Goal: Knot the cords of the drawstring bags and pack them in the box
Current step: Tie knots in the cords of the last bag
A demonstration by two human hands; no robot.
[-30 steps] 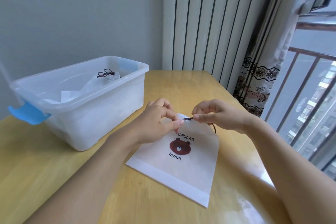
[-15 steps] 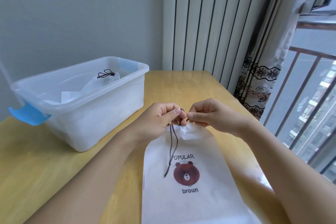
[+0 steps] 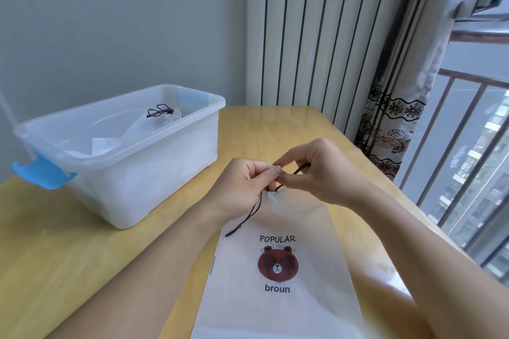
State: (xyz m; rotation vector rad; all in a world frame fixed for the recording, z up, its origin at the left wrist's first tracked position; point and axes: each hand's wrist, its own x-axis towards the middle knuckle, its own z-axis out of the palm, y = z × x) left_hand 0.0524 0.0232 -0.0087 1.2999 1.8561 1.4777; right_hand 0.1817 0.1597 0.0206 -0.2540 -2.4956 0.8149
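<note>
A white drawstring bag point(image 3: 278, 270) with a bear picture is laid flat at the tabletop's point(image 3: 68, 256) near edge. Its dark cord point(image 3: 249, 216) is pinched at the bag's top by the left hand point(image 3: 242, 187) and the right hand point(image 3: 316, 170). A clear plastic box point(image 3: 124, 151) with knotted bags inside is seen near the left edge.

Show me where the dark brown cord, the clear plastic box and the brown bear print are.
dark brown cord point(image 3: 251, 217): head view, hanging strand.
clear plastic box point(image 3: 154, 165): head view, front wall.
brown bear print point(image 3: 277, 264): head view, bear's face.
</note>
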